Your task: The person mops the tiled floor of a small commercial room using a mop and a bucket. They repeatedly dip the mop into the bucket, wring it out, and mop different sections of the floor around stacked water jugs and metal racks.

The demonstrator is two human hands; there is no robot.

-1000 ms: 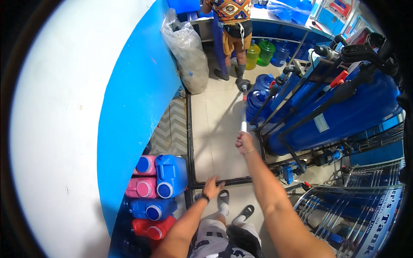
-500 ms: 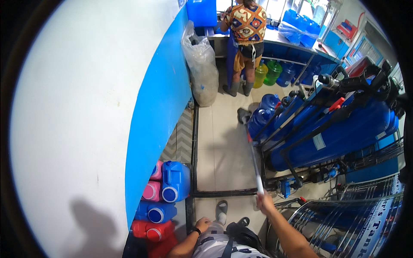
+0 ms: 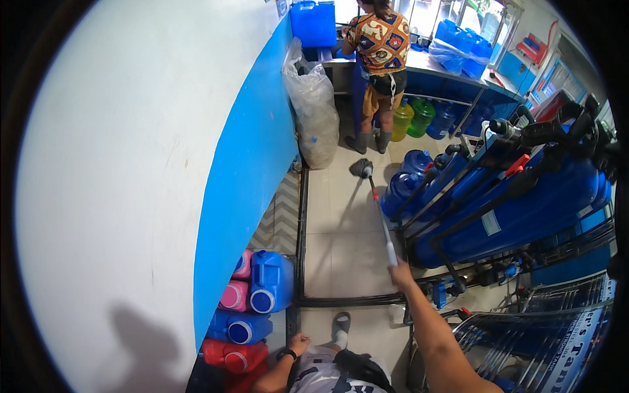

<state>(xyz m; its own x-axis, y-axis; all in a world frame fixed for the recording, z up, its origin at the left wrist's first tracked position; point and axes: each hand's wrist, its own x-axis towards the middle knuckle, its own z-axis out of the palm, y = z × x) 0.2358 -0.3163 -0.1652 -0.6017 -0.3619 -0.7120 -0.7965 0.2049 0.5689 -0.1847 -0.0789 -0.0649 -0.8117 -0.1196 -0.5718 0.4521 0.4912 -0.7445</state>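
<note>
Pale floor [image 3: 347,265] under grey mop head [image 3: 360,168], right hand's grip [image 3: 401,275] round the handle [image 3: 391,253], left hand [image 3: 299,343] loosely unclenched.

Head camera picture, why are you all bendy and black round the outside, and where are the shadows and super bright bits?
Head view: the wide fisheye lens bends straight things like the counter, and the corners go black; head view: a dark shadow falls on the white wall, and the mop has a soft streak beside it; head view: the windows glare white.
</note>
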